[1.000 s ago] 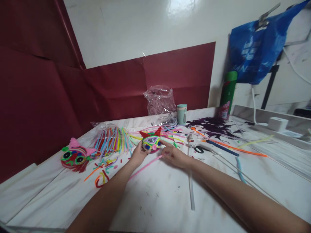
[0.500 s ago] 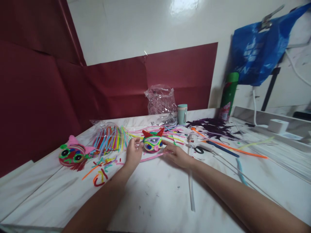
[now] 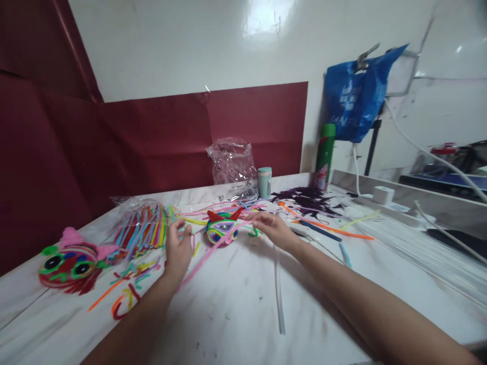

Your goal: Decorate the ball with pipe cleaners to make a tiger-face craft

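Observation:
My right hand (image 3: 277, 231) pinches one end of a pink pipe cleaner (image 3: 207, 257). The strip slants down to the left, across the front of a small animal-face craft (image 3: 216, 236), toward my left wrist. That craft is made of coiled colored pipe cleaners, with red horns, blue eyes and a pink snout, and it rests on the table. To its left my left hand (image 3: 178, 248) is raised with thumb and fingers apart, holding nothing. A larger pipe-cleaner face (image 3: 70, 266) with pink ears and black eyes lies at the far left.
Cut pipe-cleaner bits (image 3: 133, 284) lie left of my left hand, near a plastic bag of pipe cleaners (image 3: 142, 228). A glue gun (image 3: 300, 230), purple shreds (image 3: 308, 200), a mint cup (image 3: 265, 183) and a green spray can (image 3: 325, 157) stand or lie behind and right.
My right hand has lifted the pink pipe cleaner's end off the table. Both hands have let go of the horned face and moved apart. The view has turned right.

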The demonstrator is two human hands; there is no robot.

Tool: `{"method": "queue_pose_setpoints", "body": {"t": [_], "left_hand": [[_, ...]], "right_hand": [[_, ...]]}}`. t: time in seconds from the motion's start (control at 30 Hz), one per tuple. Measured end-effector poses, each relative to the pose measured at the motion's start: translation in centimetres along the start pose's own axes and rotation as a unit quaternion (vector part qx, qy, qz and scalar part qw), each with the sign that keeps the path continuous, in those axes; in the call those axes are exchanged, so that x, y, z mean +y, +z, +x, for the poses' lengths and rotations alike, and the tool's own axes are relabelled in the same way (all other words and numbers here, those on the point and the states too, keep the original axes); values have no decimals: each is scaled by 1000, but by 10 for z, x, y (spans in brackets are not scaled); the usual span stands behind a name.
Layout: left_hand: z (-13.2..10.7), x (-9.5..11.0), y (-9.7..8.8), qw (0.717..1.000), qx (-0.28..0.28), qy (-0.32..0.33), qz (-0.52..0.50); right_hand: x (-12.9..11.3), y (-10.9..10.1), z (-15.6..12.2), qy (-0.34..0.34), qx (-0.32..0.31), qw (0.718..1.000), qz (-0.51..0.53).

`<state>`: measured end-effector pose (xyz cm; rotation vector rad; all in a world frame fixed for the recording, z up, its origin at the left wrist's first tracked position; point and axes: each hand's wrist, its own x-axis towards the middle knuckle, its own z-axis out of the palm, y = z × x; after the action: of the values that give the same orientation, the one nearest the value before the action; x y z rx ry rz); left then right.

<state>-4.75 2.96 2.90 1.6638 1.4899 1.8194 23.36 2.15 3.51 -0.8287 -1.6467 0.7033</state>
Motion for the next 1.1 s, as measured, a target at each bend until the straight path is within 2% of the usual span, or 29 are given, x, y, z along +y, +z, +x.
{"method": "queue_pose_setpoints", "body": {"t": [0.07, 0.17, 0.27, 0.37, 0.47, 0.53, 0.6, 0.77, 1.1], "left_hand": [[6, -5, -2, 1000, 5, -19, -4], [9, -11, 0, 999, -14, -35, -4], [8, -13, 4, 997, -58, -40, 21], [5, -15, 6, 992, -100, -20, 72], [5, -17, 5, 985, -108, 52, 122], [7, -19, 4, 978, -105, 105, 148], [10, -20, 3, 971, -105, 130, 171], [14, -25, 2, 965, -108, 131, 202], [20, -35, 2, 955, -133, 60, 259]], "right_hand": [[9, -14, 7, 34, 89, 995, 5], [29, -29, 14, 59, 155, 986, -28], [49, -34, 18, 82, 184, 977, -75], [59, -31, 20, 74, 187, 970, -133], [57, -24, 18, 32, 167, 965, -201], [51, -16, 14, 0, 136, 960, -244], [45, -7, 9, -27, 94, 955, -280], [33, 10, -1, -63, 8, 933, -355], [30, 17, -5, -68, -57, 894, -438]]}}
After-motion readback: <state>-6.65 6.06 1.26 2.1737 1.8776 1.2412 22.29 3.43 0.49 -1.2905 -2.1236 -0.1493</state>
